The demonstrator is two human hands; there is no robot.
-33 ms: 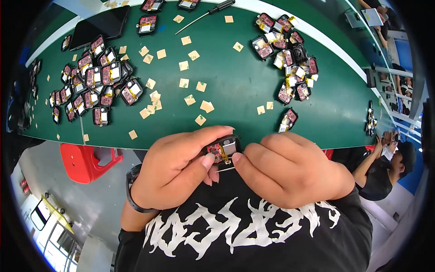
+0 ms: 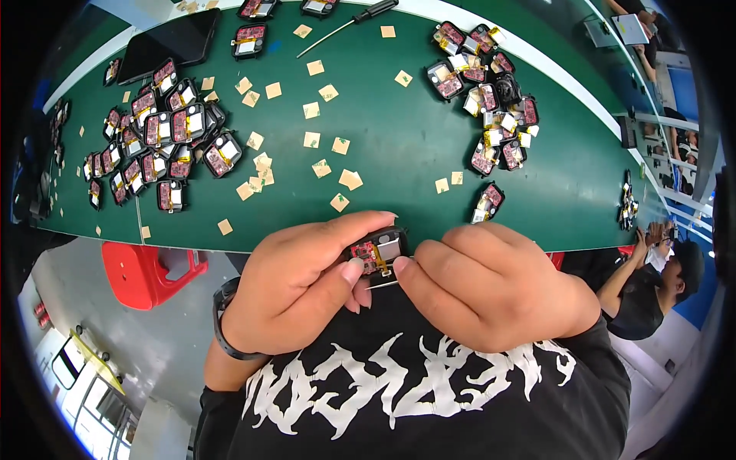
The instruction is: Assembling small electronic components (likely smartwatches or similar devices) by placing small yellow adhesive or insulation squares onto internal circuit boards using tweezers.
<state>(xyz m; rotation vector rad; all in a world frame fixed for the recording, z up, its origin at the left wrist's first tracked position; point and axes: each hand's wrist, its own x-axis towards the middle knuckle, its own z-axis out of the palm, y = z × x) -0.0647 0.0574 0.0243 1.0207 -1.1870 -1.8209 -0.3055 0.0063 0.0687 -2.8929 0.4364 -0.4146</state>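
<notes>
My left hand [image 2: 295, 287] is closed around a small black device housing [image 2: 398, 237] at the table's near edge. The housing lies open side up, showing a red circuit board [image 2: 366, 257], a silver battery [image 2: 389, 248] and yellow tape. My left thumb presses at its lower left corner. My right hand [image 2: 479, 287] is closed at the lower right side, thumb and fingers pinched together. A thin metal rod [image 2: 383, 285] sticks out from these fingertips along the housing's lower edge. Its other end is hidden in the hand.
Similar open housings are heaped at left [image 2: 157, 130] and right [image 2: 502, 130], with a single housing [image 2: 487, 202] nearer me. Small beige square stickers [image 2: 320, 169] are scattered between. A screwdriver [image 2: 349, 27] and a black tablet-like slab [image 2: 169, 46] lie farther back. A red stool [image 2: 138, 276] stands left; another person [image 2: 648, 287] sits right.
The thin metal rod has shifted very slightly upward and to the right against the housing. Both hands keep nearly the same place.
</notes>
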